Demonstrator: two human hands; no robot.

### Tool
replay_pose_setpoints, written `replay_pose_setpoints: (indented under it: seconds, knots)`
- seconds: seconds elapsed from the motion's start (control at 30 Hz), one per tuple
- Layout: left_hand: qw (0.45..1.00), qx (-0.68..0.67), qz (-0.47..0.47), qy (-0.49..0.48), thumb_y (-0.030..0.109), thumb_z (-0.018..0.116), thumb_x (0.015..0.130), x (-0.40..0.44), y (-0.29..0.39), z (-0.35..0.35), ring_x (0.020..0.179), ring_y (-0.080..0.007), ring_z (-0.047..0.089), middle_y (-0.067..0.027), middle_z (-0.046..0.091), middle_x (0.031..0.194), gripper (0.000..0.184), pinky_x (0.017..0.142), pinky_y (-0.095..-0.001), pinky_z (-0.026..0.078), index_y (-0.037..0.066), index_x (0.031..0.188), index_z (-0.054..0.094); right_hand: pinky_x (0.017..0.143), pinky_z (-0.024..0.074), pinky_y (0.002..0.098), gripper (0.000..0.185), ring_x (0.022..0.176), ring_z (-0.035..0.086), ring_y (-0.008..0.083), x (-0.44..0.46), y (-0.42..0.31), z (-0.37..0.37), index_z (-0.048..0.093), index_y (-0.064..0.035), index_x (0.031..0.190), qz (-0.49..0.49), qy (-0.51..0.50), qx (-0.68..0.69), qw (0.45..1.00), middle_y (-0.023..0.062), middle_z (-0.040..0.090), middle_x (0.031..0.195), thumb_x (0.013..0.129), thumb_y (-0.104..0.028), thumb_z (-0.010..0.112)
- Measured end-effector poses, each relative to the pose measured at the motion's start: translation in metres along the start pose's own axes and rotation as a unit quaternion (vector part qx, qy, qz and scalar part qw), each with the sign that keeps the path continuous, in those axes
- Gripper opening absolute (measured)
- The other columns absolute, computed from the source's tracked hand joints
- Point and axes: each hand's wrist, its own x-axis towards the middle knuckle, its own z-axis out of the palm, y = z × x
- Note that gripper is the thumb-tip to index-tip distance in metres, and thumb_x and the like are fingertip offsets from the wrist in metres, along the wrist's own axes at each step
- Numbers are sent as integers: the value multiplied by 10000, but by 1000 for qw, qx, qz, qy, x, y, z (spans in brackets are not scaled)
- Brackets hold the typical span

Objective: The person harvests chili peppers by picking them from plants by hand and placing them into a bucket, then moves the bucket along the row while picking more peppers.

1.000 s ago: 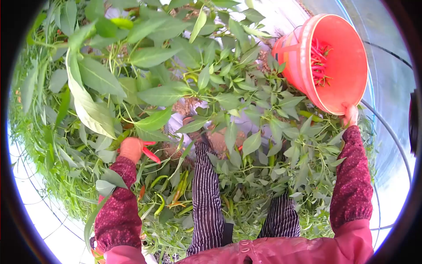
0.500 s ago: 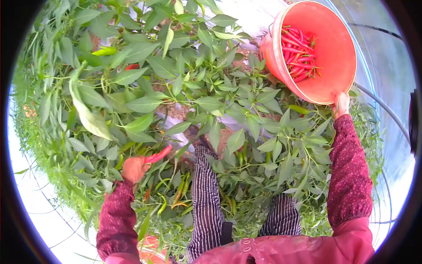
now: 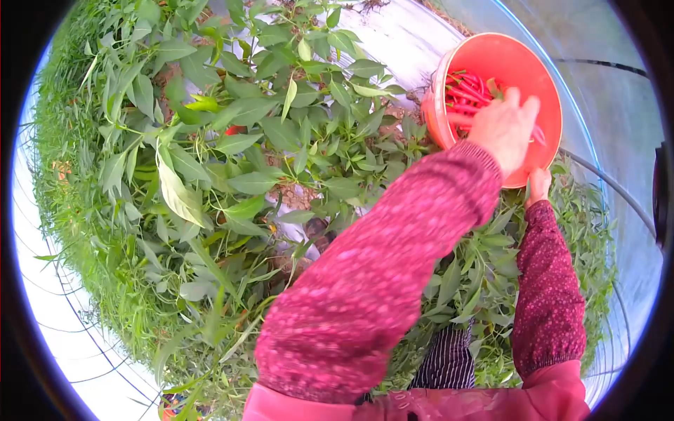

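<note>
From my feed, the left hand (image 3: 500, 133) is nearer the red peppers (image 3: 464, 91), which lie slantwise inside the bucket (image 3: 540, 81), left of its blurred fingers; I can't tell their grip. The right hand (image 3: 539, 185) grips the bucket's near rim.

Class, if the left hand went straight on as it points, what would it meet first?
Probably the inner wall of the red bucket: the left hand points across its opening, past the red peppers beside it. Depth is unclear.
</note>
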Motion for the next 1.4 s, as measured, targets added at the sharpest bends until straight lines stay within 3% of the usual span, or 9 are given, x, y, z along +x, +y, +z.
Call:
replay_pose_setpoints:
  seconds: [0.13,0.23,0.4,0.5,0.77,1.07,1.13,1.27,1.4]
  knots:
    - [996,-38,50,66,108,518,821,-24,-34,-21,897,-351,595,-174,587,1022,301,786,-416,489,37,1111,549,667,456,292,339,731,552,165,-11,-8,5,586,-4,1042,8,-2,19,1000,26,598,858,713,7,507]
    - [990,10,-68,126,83,590,838,-102,-104,-88,834,-198,621,-119,642,941,168,758,-301,500,19,986,637,656,451,286,344,724,550,158,-25,-19,13,578,4,1048,-3,-1,54,999,33,597,872,714,8,498]
    - [868,304,-383,84,143,552,859,-216,-218,-208,856,-259,633,-119,643,991,190,728,-369,491,54,1015,613,667,452,286,350,735,551,156,-29,-22,13,572,12,1057,1,3,52,999,34,596,880,717,2,489]
    - [823,-158,-481,257,285,623,858,-242,-248,-228,934,-228,584,-46,554,1148,521,736,-394,493,90,1287,402,708,455,298,348,764,557,172,-23,-19,11,576,9,1054,10,10,14,1000,34,601,895,716,-7,492]
    - [674,-197,-452,549,454,629,834,-199,-276,-228,964,-248,552,-96,537,1112,608,766,-398,458,34,1236,452,757,475,309,363,823,581,180,-2,4,-7,570,-17,1066,19,3,44,999,48,621,934,704,-26,545]
    - [774,-185,-309,522,261,645,862,-223,-268,-242,917,-144,554,-54,579,1078,332,752,-280,462,19,1079,577,721,500,330,357,789,591,196,4,11,-13,550,-4,1069,27,13,66,997,69,615,922,712,-12,540]
    - [878,-112,-243,397,176,643,851,-224,-267,-255,872,-145,570,-58,603,1002,262,735,-268,471,12,1048,593,703,494,322,344,775,581,187,-4,2,-8,550,-8,1051,19,6,61,998,60,607,898,707,-18,535]
    - [806,-107,-354,462,191,590,867,-224,-279,-256,809,-139,563,-48,624,902,176,711,-273,450,37,944,630,697,482,316,344,771,571,183,1,9,-10,550,-19,1043,9,12,57,998,54,600,888,700,-30,531]
    - [857,-10,-340,387,192,569,864,-241,-283,-269,735,-93,538,5,594,846,158,646,-235,421,71,954,617,705,477,317,335,771,566,182,-1,8,-11,553,-22,1036,18,17,42,999,55,600,890,702,-35,532]
